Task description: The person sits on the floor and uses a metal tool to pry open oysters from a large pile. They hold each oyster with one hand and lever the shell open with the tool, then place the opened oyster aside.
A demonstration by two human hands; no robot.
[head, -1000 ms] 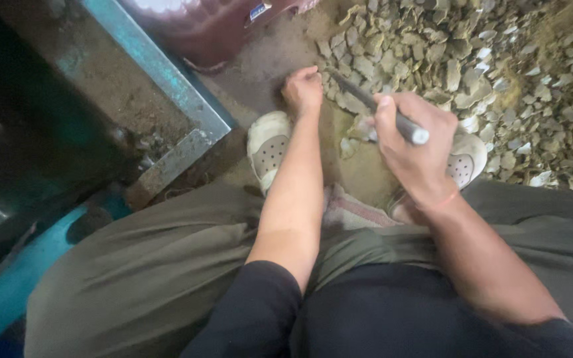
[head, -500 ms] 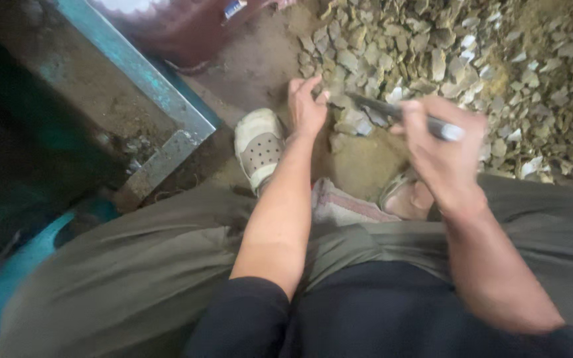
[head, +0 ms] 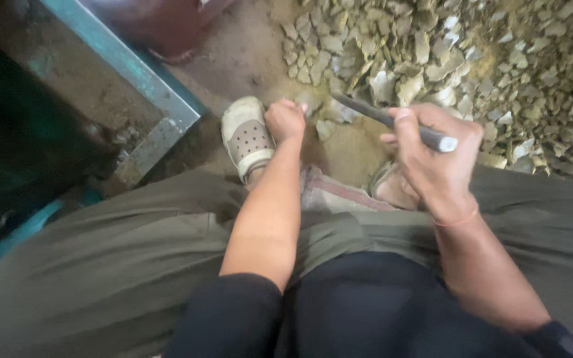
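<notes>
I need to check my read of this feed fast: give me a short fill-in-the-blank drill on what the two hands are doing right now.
1. The right hand holds a dark metal ____ in its grip.
2. The left hand is closed into a fist beside the pale perforated ____.
3. The tool's tip points at the pile of broken ____ on the ground.

Missing words: rod; shoe; stones.

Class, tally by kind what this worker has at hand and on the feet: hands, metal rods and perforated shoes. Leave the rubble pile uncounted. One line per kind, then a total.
Hands: 2, left hand and right hand
Metal rods: 1, metal rod in the right hand
Perforated shoes: 2, left shoe and right shoe, partly hidden
Total: 5
</notes>
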